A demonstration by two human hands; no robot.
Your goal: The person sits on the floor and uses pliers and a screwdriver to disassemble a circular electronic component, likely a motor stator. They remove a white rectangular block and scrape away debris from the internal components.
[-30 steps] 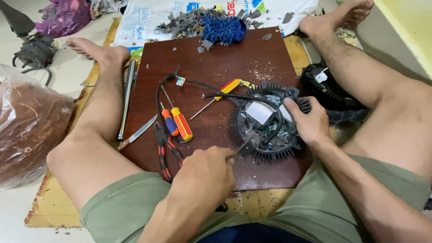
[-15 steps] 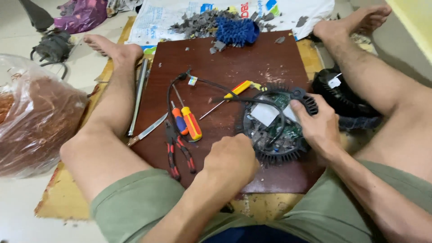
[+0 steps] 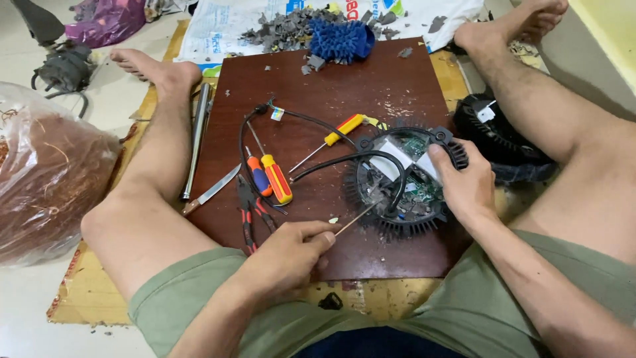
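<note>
- Far left of the board: clear bag bulging with copper wire, mouth not in view.
- Left of the board, along the shin: metal tube; a knife lies across the board's left edge.
- On the board's left half: red-handled pliers, two orange screwdrivers side by side, a yellow screwdriver pointing down-left, black cable looping from a small connector toward the housing.
- Near the board's front edge: left hand, fingers pressed together, pinching a thin rod; tip reaches up-right into the housing's lower left.
- On the board's right part: round finned black housing, lying flat and open like a shallow dish; inside, a green circuit board, white blocks and loose grey bits.
- At the housing's right rim: right hand, fingers curled over the edge, clamping it down.
- Probably best done so: rod kept low and angled, tip worked under one part at a time, levering gently; right hand pressing firmly so the housing cannot spin or tip; cable kept clear of the rod.
- Beyond the board's far edge: white sack spread flat, carrying grey broken scraps and a blue finned piece.
- Right of the board, under the knee: second black housing, contents hidden.
</note>
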